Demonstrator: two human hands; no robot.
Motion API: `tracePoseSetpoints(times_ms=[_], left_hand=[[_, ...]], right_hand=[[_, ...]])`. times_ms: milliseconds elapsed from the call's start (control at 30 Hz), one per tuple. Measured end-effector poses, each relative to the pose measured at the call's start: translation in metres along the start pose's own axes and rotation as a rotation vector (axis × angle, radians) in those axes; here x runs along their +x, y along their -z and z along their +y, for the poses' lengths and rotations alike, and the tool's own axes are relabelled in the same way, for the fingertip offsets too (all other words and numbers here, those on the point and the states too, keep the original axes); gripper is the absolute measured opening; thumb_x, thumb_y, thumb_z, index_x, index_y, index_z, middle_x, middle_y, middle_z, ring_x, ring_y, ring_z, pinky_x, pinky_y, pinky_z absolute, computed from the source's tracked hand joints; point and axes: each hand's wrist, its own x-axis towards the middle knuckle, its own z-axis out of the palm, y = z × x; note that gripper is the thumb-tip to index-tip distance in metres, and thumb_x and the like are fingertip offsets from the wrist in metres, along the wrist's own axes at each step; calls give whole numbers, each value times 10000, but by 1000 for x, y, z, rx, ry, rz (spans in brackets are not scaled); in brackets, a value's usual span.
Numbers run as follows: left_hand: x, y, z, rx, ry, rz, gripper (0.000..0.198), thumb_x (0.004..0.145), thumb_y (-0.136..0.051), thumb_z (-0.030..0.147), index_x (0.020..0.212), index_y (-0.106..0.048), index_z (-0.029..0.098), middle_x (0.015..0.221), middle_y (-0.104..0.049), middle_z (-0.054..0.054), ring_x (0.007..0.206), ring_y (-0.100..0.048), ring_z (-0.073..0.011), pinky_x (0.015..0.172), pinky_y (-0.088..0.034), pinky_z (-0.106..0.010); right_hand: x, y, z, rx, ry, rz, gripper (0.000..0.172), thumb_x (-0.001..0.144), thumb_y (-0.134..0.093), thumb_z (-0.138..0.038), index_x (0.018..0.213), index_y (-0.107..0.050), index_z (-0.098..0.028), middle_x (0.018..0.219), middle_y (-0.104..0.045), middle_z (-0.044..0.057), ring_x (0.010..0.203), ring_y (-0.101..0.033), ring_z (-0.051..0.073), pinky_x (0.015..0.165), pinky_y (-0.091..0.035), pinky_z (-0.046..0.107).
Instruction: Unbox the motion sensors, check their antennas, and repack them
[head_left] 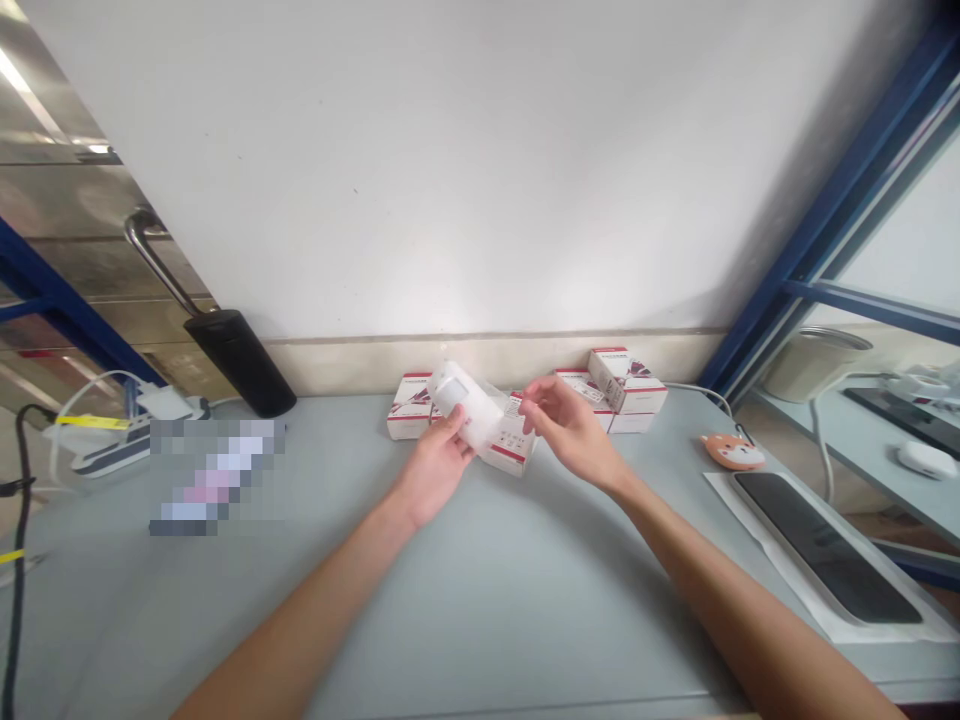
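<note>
My left hand (pixel 435 462) is closed round a white rounded device in a clear plastic wrap (pixel 465 402), held just above the grey table (pixel 480 600). My right hand (pixel 566 425) is beside it on the right, fingers curled and pinching at the edge of the wrap. Directly behind the hands lie several small white-and-red boxes: one at the left (pixel 409 405), one under the device (pixel 514 445), and two stacked at the right (pixel 626 385).
A black flat tablet-like device (pixel 825 545) lies on white paper at the right, with a small orange animal-shaped object (pixel 733 452) behind it. A black cylinder with a metal handle (pixel 240 360) leans at the wall. A white power strip with cables (pixel 112 440) sits far left.
</note>
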Motion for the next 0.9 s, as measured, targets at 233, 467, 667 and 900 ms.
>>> tracePoseSetpoints(times_ms=[233, 467, 667, 900], left_hand=[[0, 2, -2, -65, 49, -10, 256, 976, -739, 364, 1193, -765, 231, 1343, -750, -55, 1187, -694, -204, 918, -558, -284], [-1, 1, 1, -76, 68, 40, 259, 951, -769, 374, 1172, -770, 240, 1291, -766, -54, 1140, -704, -203, 882, -561, -282], [-3, -1, -3, 78, 49, -114, 329, 994, -708, 383, 1276, -742, 216, 1383, -728, -79, 1249, -668, -236, 970, -544, -305], [-4, -2, 1, -18, 66, -55, 311, 964, -742, 329, 1263, -740, 243, 1334, -747, -59, 1233, -671, -231, 979, -542, -313]], right_hand=[[-6, -15, 4, 14, 37, -81, 246, 996, -658, -468, 977, -582, -235, 842, -636, -10, 764, -604, 160, 762, -506, 330], [-5, -14, 3, 58, -23, -38, 281, 1000, -643, -513, 1010, -561, -244, 831, -609, -22, 723, -591, 153, 668, -474, 302], [-5, -18, 3, 122, -30, -34, 314, 992, -644, -533, 948, -569, -230, 791, -587, -21, 700, -550, 145, 670, -460, 299], [-5, -11, 8, -205, 152, 62, 96, 1015, -565, -343, 1032, -558, -249, 919, -636, 19, 763, -599, 174, 736, -505, 337]])
